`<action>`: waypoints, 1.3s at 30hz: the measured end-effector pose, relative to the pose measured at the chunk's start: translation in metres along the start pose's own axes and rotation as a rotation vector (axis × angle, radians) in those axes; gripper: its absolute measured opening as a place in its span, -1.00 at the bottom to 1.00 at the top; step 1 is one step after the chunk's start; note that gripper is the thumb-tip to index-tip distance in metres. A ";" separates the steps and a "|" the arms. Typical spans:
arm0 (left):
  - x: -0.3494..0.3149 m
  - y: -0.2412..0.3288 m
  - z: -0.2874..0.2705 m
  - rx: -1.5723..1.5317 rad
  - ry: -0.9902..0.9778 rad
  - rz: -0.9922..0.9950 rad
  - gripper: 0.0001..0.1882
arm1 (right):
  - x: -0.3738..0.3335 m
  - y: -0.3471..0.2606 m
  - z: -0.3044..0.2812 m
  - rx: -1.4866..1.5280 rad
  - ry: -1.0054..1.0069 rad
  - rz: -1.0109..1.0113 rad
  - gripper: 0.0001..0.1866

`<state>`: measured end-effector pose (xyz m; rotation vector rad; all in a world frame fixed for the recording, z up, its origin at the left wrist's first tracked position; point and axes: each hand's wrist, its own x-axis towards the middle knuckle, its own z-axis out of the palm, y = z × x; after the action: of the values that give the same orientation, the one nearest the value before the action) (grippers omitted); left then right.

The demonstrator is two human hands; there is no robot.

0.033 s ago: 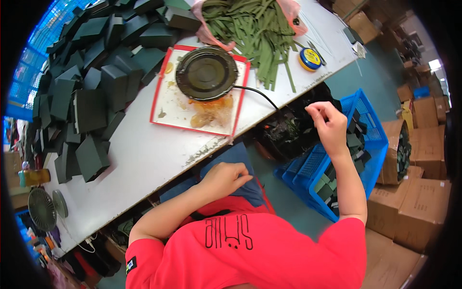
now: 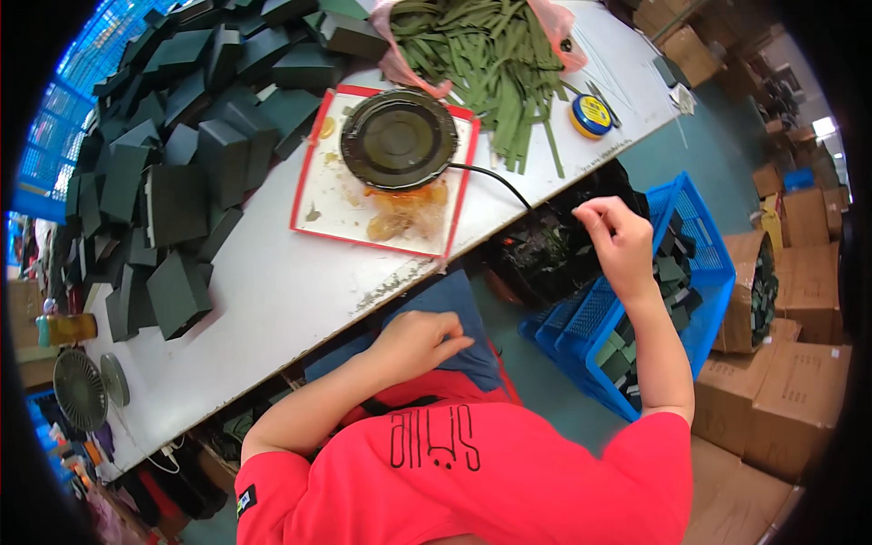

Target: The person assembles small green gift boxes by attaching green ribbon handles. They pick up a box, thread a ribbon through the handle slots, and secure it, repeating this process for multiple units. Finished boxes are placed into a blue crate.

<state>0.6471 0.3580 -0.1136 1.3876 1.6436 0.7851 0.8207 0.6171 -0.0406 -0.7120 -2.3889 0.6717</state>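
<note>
My left hand (image 2: 418, 347) hovers over my lap, just off the table's near edge. Its fingers are curled together, the thumb lies a little apart, and nothing shows between them. Out to the right, my right hand (image 2: 619, 243) is raised beside the blue crate (image 2: 718, 272), thumb and fingertips pinched. Whatever that pinch may hold is too small to make out. On the table, a round black hot plate (image 2: 400, 141) with a cable stands on a red-rimmed white board (image 2: 318, 195), smeared with amber, glue-like residue. Neither hand touches it.
Dark green blocks (image 2: 177, 204) pile up at the left. Green fabric strips (image 2: 504, 54) spill from a pink bag, near a round yellow-blue tin (image 2: 590, 116). A small fan (image 2: 80, 391) stands at the left end. Black plastic (image 2: 545, 259) and cardboard boxes (image 2: 804, 381) lie right.
The view has shifted very slightly, so the table and its things sit a little further right. Both hands keep practically the same pose.
</note>
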 end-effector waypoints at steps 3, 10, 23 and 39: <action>-0.048 0.000 -0.035 0.143 0.231 0.139 -0.65 | 0.009 -0.010 0.015 -0.082 -0.074 -0.244 -0.87; -0.162 -0.027 -0.134 0.680 1.202 0.043 -0.76 | 0.020 -0.027 0.031 -0.060 -0.029 -0.169 -0.83; -0.226 -0.040 -0.187 0.798 1.266 -0.146 -0.44 | 0.032 -0.035 0.036 -0.155 0.093 -0.152 -0.84; -0.191 0.003 -0.223 0.849 0.457 -0.640 0.01 | 0.142 0.020 0.060 -0.386 -0.213 -0.542 -0.69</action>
<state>0.4610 0.1826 0.0296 1.0862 2.7809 -0.0200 0.6892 0.7004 -0.0447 -0.1109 -2.7704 0.0595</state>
